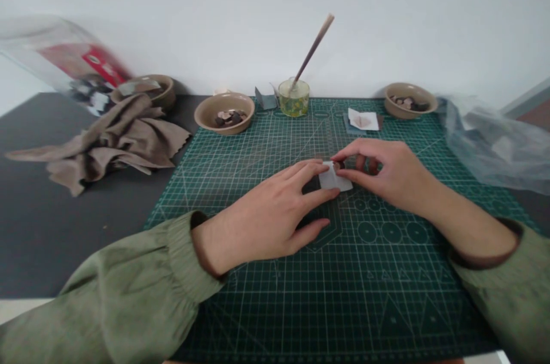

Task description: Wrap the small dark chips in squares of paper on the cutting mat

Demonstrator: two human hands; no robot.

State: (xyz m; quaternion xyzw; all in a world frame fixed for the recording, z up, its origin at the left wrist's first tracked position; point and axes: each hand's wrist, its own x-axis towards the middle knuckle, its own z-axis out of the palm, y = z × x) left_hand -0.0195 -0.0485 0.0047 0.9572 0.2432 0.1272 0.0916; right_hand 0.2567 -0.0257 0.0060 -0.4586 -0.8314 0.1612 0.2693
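Observation:
A small white square of paper (329,179) lies on the green cutting mat (275,306), near its middle. My left hand (279,209) reaches over from the left with fingers spread, and its fingertips rest on the paper's left and lower edges. From the right, my right hand (387,172) pinches a small dark brown piece (341,165) between thumb and forefinger, at the paper's upper right. What the piece is made of I cannot make out, since the fingers partly cover it.
Along the back stand a bowl of small brown pieces (224,114), a glass cup (294,99) holding a stick (315,46), and another bowl (410,101). Folded papers (364,120) lie near it. Brown cloth (116,140) lies left; a clear plastic bag (494,140) lies right.

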